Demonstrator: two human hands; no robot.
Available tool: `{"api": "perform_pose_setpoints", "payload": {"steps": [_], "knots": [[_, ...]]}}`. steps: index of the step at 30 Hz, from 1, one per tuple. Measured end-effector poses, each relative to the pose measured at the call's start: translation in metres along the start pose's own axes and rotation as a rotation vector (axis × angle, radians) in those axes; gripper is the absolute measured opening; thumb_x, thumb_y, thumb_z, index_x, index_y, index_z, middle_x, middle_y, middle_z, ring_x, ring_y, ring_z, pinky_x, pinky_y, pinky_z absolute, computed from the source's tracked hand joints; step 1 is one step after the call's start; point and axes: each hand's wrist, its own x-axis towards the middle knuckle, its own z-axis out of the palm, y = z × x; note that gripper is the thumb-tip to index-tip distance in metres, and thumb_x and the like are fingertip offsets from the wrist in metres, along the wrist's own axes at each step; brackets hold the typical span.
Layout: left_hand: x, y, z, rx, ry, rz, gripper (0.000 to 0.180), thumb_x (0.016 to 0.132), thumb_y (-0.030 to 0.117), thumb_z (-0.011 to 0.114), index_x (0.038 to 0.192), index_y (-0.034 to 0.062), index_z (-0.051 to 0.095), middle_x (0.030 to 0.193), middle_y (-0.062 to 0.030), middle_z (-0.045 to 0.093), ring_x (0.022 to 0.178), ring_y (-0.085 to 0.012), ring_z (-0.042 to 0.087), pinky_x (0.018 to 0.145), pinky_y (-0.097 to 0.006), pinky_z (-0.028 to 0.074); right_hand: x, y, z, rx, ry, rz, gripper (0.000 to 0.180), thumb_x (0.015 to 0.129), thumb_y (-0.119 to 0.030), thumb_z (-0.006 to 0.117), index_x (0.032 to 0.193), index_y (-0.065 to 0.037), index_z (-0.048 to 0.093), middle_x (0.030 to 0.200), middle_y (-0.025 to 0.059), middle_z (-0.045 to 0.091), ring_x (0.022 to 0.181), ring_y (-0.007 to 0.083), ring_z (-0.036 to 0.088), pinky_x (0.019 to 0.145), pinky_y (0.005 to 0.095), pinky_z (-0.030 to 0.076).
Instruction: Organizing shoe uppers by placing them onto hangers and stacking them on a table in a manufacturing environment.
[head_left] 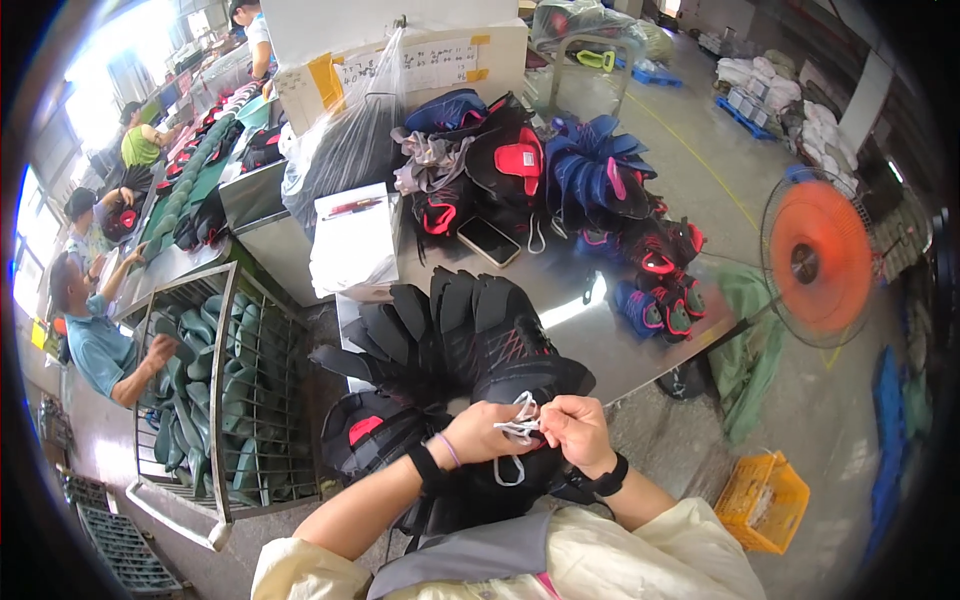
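My left hand (484,433) and my right hand (574,428) meet just above my lap, both pinching a white shoelace (520,432) whose loop hangs down between them. Under the hands lies a black shoe upper with red trim (500,350), part of a pile of black uppers (420,330) fanned out on the near edge of the metal table (590,300). Both wrists wear black bands.
Blue and black-red shoe uppers (590,170) cover the table, with a phone (488,241), white papers (352,240) and a plastic bag (345,140). A wire rack of green shoe lasts (225,390) stands left. An orange fan (820,255) and a yellow crate (765,500) are right. People work at far left.
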Motion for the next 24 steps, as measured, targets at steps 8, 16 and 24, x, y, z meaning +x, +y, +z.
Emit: {"api": "perform_pose_setpoints", "payload": {"steps": [8,16,24], "knots": [[0.002,-0.017,0.018,0.187,0.287,-0.008,0.015,0.071,0.013,0.067,0.085,0.008,0.066,0.083,-0.0094,0.061,0.067,-0.028,0.059,0.059,-0.035,0.049,0.012,-0.029,-0.004,0.273,0.079,-0.193,0.023,0.084,-0.011,0.056,0.064,-0.001,0.052,0.053,0.0038,0.046,0.044,0.008,0.036,0.045,0.0236,0.035],[-0.003,-0.016,0.007,0.296,0.261,-0.019,0.021,0.076,0.026,0.064,0.069,0.0059,0.061,0.057,-0.0123,0.056,0.055,-0.0312,0.056,0.052,-0.038,0.046,0.024,-0.111,-0.026,0.694,0.158,-0.355,0.035,0.085,-0.017,0.053,0.056,-0.01,0.036,0.043,-0.0035,0.029,0.045,0.0097,0.032,0.053,0.026,0.027],[-0.013,-0.024,0.016,-0.34,0.267,-0.312,0.017,0.08,0.018,0.063,0.079,0.0008,0.066,0.065,-0.0099,0.062,0.054,-0.0167,0.058,0.051,-0.03,0.044,0.022,-0.114,-0.036,-0.029,-0.306,-0.426,0.029,0.088,-0.025,0.054,0.072,-0.001,0.054,0.059,0.0069,0.056,0.053,0.015,0.053,0.051,0.0258,0.04]]}}
